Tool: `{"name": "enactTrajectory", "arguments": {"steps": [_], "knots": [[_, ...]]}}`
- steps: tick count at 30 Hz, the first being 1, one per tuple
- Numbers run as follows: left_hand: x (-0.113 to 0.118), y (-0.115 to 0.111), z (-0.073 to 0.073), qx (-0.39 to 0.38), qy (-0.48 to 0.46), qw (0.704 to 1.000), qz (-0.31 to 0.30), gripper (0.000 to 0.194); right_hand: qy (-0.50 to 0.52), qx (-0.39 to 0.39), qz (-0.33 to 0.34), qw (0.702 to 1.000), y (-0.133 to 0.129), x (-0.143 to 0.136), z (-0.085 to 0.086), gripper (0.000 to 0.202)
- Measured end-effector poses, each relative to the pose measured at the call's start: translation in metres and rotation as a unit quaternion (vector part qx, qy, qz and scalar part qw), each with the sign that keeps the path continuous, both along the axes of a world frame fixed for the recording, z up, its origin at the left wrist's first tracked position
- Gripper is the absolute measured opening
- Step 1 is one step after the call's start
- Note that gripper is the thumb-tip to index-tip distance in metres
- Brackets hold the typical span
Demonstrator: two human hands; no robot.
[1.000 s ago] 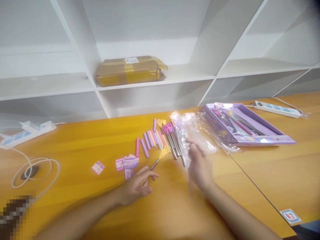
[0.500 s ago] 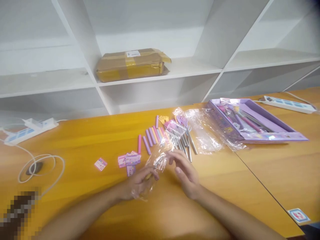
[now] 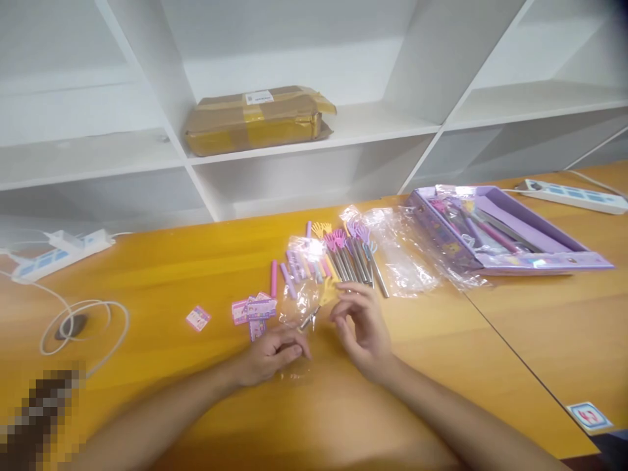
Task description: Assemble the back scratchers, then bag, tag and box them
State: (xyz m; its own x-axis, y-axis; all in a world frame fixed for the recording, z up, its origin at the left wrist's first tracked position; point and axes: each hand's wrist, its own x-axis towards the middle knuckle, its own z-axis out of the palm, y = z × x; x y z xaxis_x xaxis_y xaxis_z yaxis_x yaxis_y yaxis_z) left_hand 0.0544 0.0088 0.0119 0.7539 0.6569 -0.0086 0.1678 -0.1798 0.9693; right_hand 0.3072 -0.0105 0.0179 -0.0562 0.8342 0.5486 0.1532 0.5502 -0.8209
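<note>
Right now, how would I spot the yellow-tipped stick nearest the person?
On the wooden table, find the person's left hand. A metal stick slants away from it, ending in a yellow hand-shaped tip. Unlike the bunched sticks beyond, it alone is held.

A Big White Shelf Behind a Yellow Wood Table

A tall white shelf with big open square spaces (image 3: 294, 39) stands behind a long, shiny, yellow-brown wooden table (image 3: 161, 275). A thin dark straight line (image 3: 530, 373) runs across the table's right side. The light is bright. The low spaces look grey with shade, and the tabletop glows pale near the front.
</note>
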Motion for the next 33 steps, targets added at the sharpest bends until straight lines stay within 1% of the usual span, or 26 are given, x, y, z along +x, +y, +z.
{"name": "enactTrajectory", "arguments": {"steps": [1, 2, 3, 6, 8, 9, 10, 12, 14, 15, 17, 18, 20, 21, 23, 25, 26, 27, 29, 31, 33], "knots": [[0.0, 0.0, -0.001, 0.007, -0.003, 1.0, 0.007, 0.047, 0.031, -0.011, -0.027, 0.999, 0.0, -0.003, -0.003, 0.034], [0.0, -0.001, -0.002, 0.011, -0.006, 1.0, 0.012, 0.047, 0.054, -0.035, -0.033, 0.997, 0.0, -0.007, -0.005, 0.035], [0.0, -0.001, -0.003, 0.013, -0.005, 1.0, 0.016, 0.047, 0.069, -0.07, -0.019, 0.995, 0.001, -0.01, -0.007, 0.04], [0.0, 0.0, -0.004, 0.009, 0.009, 1.0, 0.023, 0.046, 0.11, -0.181, 0.066, 0.975, 0.005, -0.018, -0.01, 0.061], [0.0, 0.0, -0.003, 0.005, 0.022, 0.999, 0.025, 0.044, 0.151, -0.224, 0.099, 0.958, 0.007, -0.023, -0.012, 0.068], [0.001, 0.0, -0.003, 0.004, 0.027, 0.999, 0.022, 0.044, 0.163, -0.241, 0.111, 0.95, 0.008, -0.025, -0.012, 0.064], [0.001, 0.0, -0.002, 0.003, 0.033, 0.999, 0.016, 0.043, 0.164, -0.258, 0.126, 0.944, 0.009, -0.026, -0.012, 0.057], [0.002, 0.0, -0.001, 0.001, 0.042, 0.999, 0.0, 0.042, 0.136, -0.289, 0.16, 0.934, 0.009, -0.028, -0.011, 0.042], [0.002, -0.001, 0.0, -0.021, 0.038, 0.999, -0.011, 0.044, 0.11, -0.302, 0.179, 0.93, 0.01, -0.027, -0.009, 0.043], [0.003, -0.002, 0.001, -0.04, 0.027, 0.999, -0.007, 0.046, 0.118, -0.298, 0.175, 0.931, 0.01, -0.025, -0.008, 0.044], [0.005, -0.005, 0.005, -0.072, -0.016, 0.997, 0.028, 0.048, 0.18, -0.274, 0.138, 0.935, 0.012, -0.019, -0.002, 0.042], [0.006, -0.006, 0.007, -0.075, -0.043, 0.995, 0.055, 0.048, 0.222, -0.258, 0.114, 0.933, 0.013, -0.015, 0.001, 0.041], [0.008, -0.008, 0.013, -0.054, -0.091, 0.988, 0.112, 0.044, 0.297, -0.23, 0.072, 0.924, 0.015, -0.006, 0.008, 0.038], [0.009, -0.009, 0.014, -0.035, -0.105, 0.984, 0.142, 0.041, 0.319, -0.226, 0.063, 0.918, 0.015, -0.003, 0.011, 0.037], [0.01, -0.009, 0.015, -0.003, -0.114, 0.969, 0.221, 0.035, 0.324, -0.247, 0.078, 0.91, 0.014, 0.001, 0.014, 0.036], [0.008, -0.008, 0.011, 0.012, -0.112, 0.945, 0.308, 0.03, 0.28, -0.301, 0.126, 0.903, 0.01, 0.0, 0.012, 0.036], [0.007, -0.008, 0.008, 0.013, -0.112, 0.934, 0.34, 0.028, 0.245, -0.329, 0.152, 0.899, 0.008, -0.002, 0.01, 0.037], [0.006, -0.008, 0.004, 0.012, -0.112, 0.928, 0.355, 0.028, 0.209, -0.349, 0.174, 0.897, 0.005, -0.005, 0.007, 0.039], [0.004, -0.01, -0.004, 0.011, -0.11, 0.927, 0.358, 0.029, 0.154, -0.355, 0.192, 0.902, 0.001, -0.013, 0.002, 0.048], [0.003, -0.013, -0.011, 0.012, -0.099, 0.934, 0.343, 0.031, 0.135, -0.341, 0.188, 0.911, -0.003, -0.02, -0.001, 0.054], [0.002, -0.017, -0.018, 0.011, -0.087, 0.94, 0.329, 0.032, 0.135, -0.338, 0.181, 0.914, -0.006, -0.024, -0.001, 0.055]]}}
